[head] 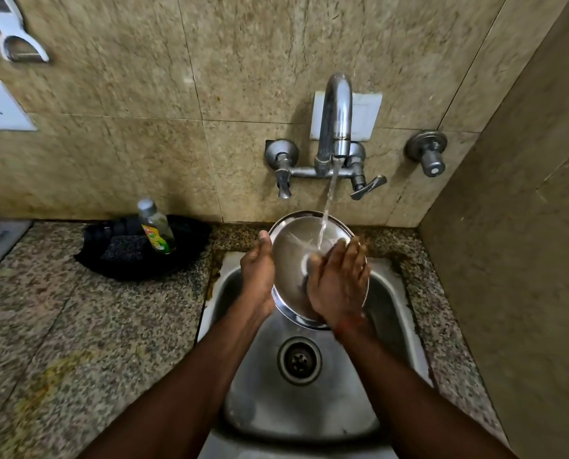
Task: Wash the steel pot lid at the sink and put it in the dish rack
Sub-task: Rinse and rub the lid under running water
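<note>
Head view: looking down on a steel sink (392, 306) set in a speckled counter, with everything placed here by the tap (334, 127) on the wall.
Lid: one steel pot lid (293, 246), held tilted over the basin straight below the tap, its hollow side up toward us.
Water: one stream (328, 207) falls from the spout and lands on the upper part of the lid.
Left hand (258, 270): grips the lid's left rim, thumb on top, fingers hidden behind the metal.
Right hand (338, 283): open and flat, palm pressed on the lid's right half, grasping nothing; it looks blurred.
Step in hand: I judge this the rinse, bare palm rubbing the lid under running water.
Next move: probably turn the lid to wet the other face, then shut the tap; that needs a firm hold, as wet steel slips.
Dish rack: not in sight, so where the lid must go I cannot tell.
Taps and handles: two lever handles under the spout, and one separate valve (429, 154) to the right of the tap.
Soap: one bottle (155, 226) left of and below the tap, standing in one dark bowl (190, 236) with one scrub pad (124, 248).
Drain: one (299, 359), well below the tap, uncovered.
</note>
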